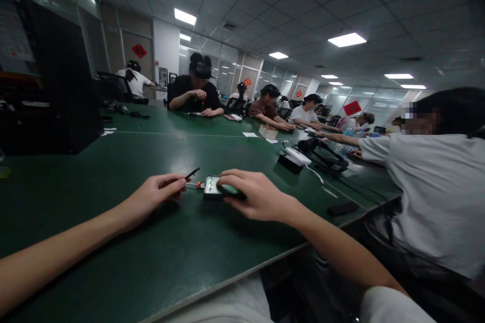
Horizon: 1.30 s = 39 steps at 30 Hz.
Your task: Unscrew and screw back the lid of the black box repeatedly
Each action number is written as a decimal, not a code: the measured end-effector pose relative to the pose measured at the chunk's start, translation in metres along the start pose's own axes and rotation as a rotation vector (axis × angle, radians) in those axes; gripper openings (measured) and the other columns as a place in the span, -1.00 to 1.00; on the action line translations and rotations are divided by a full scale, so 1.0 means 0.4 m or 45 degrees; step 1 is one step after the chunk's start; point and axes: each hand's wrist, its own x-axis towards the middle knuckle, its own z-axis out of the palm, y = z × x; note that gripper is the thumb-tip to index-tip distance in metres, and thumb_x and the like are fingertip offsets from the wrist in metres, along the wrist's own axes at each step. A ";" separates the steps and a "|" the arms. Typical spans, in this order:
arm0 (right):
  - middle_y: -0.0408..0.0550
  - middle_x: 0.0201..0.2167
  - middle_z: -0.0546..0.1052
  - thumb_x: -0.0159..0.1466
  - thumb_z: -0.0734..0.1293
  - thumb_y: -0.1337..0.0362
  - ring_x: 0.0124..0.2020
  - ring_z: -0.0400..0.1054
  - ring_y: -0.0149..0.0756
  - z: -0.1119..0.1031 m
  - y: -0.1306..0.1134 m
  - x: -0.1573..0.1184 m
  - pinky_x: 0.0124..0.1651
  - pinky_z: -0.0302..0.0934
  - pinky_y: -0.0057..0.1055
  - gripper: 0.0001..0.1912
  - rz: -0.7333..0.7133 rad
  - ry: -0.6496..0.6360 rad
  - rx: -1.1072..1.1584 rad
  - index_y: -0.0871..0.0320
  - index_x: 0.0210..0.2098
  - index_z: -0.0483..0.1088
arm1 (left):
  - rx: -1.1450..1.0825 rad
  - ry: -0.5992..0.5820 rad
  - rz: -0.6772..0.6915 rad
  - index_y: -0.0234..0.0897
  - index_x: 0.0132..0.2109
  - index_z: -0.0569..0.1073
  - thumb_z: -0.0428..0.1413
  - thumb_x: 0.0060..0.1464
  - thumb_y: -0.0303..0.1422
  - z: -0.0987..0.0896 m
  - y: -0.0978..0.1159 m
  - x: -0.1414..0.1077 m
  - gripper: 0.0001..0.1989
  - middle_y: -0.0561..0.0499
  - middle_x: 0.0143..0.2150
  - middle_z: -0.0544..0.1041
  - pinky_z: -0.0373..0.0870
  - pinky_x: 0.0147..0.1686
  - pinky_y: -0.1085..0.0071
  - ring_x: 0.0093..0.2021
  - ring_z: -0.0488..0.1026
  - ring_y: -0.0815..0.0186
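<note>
My left hand point(164, 189) pinches a thin dark strip point(193, 173) between thumb and fingertips, its free end pointing up and to the right. Just below that strip, a thin metal shaft with an orange end point(199, 185) lies by the left fingers. A small black box point(209, 189) with a pale inside and tiny bright pieces in it rests on the table between my hands. Over its right side is my right hand point(261, 194), fingers curled round a dark green object point(232, 191) whose kind I cannot make out. The fingers cover part of the box.
The green table point(132, 171) spreads ahead. A large black case point(56, 75) stands at left. White device on a black box point(295, 156), a cable and a dark headset point(322, 154) lie right of centre. A person in a white shirt point(435, 186) sits close on the right; others sit beyond.
</note>
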 end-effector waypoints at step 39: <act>0.21 0.33 0.28 0.45 0.19 -0.02 0.28 0.23 -0.04 -0.002 -0.038 0.042 0.26 0.24 -0.07 -0.44 -0.184 -0.049 -0.285 0.19 0.30 0.23 | 0.133 -0.216 0.076 -0.15 0.14 0.58 0.35 -0.07 -0.15 0.022 0.024 -0.023 -0.42 -0.08 0.13 0.61 0.42 0.16 0.13 0.14 0.51 -0.06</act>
